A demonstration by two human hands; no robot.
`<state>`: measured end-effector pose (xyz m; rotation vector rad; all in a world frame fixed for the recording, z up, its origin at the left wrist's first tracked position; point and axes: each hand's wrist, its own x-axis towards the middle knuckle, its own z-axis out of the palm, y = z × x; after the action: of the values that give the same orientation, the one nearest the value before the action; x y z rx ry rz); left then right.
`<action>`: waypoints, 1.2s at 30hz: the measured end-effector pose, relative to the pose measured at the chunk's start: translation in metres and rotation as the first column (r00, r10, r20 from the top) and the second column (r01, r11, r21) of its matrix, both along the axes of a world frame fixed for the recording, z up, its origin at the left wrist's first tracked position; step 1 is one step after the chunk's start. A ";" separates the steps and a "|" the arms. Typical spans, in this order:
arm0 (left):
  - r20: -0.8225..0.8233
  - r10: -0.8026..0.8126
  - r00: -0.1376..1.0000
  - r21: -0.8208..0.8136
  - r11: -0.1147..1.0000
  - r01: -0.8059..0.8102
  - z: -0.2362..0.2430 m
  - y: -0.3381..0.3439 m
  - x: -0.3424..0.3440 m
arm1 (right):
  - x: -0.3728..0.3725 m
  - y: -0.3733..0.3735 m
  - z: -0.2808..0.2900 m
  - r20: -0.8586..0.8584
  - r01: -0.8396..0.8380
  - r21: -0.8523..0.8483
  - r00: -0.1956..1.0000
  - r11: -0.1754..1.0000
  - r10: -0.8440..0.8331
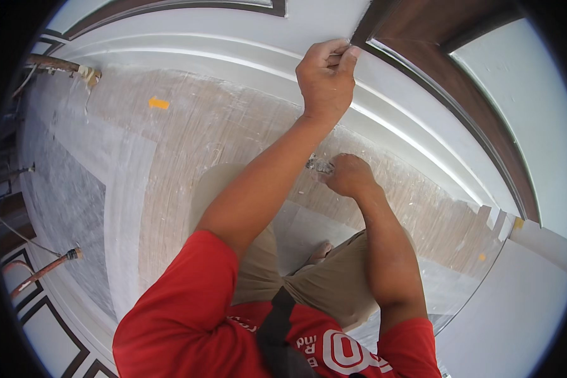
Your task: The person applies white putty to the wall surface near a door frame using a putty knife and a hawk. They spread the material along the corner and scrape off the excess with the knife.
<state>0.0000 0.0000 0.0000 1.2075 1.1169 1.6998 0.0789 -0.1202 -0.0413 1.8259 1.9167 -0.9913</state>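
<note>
My left hand (326, 82) is stretched out to the lower corner of a dark brown wood frame (384, 47) on the white wall. Its thumb and fingers are pinched together at the frame's edge, and whatever lies between them is too small to make out. Lower down, in front of my knees, my right hand (353, 176) is curled closed around a small grey-and-white, paint-crusted thing (320, 165). Most of that thing is hidden by the fingers, so its kind does not show.
White stepped baseboard moulding (258, 53) runs along the wall. The dusty wood-look floor (189, 132) bears an orange arrow sticker (159, 103) and pale sheeting (129, 189). Wrapped pole ends (74, 254) stand at the left. A white panel (516, 283) is at the right.
</note>
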 end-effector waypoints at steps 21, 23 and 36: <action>-0.427 0.084 0.900 0.127 0.991 -0.032 -0.003 0.009 -0.005 | 0.004 -0.006 0.001 0.000 0.026 -0.029 1.000 0.999 -0.026; -0.501 0.081 0.862 0.204 0.979 0.027 -0.005 0.002 -0.006 | 0.003 -0.006 0.001 -0.001 0.028 -0.045 1.000 0.999 -0.028; -0.381 0.072 0.922 0.092 0.995 -0.040 -0.010 -0.008 -0.002 | 0.011 -0.009 -0.009 -0.015 0.031 0.011 0.999 0.999 -0.031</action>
<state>-0.0022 -0.0084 -0.0102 1.6259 1.3314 1.6029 0.0895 -0.1290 -0.0501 1.8649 1.9124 -1.0086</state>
